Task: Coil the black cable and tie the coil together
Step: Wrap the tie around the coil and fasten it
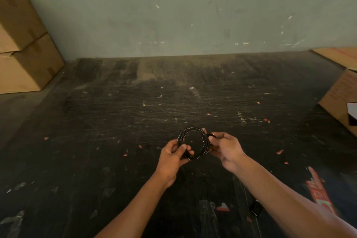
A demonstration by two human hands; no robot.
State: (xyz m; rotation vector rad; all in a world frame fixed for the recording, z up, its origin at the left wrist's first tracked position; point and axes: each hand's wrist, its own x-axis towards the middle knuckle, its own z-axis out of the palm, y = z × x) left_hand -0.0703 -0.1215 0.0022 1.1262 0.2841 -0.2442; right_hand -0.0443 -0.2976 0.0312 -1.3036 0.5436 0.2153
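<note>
A black cable [195,131] is wound into a small round coil that I hold above the dark table. My left hand [174,153] grips the coil's lower left side, thumb over the strands. My right hand [226,146] pinches a short black end or tie at the coil's right edge, fingers curled around it. The coil's right side is partly hidden behind my right fingers.
The scratched black table [135,121] runs to a pale wall. Stacked cardboard boxes [23,44] stand at the far left. Another cardboard box [340,92] sits at the right edge. Red tape scraps [318,189] and a small black object [256,206] lie near my right forearm.
</note>
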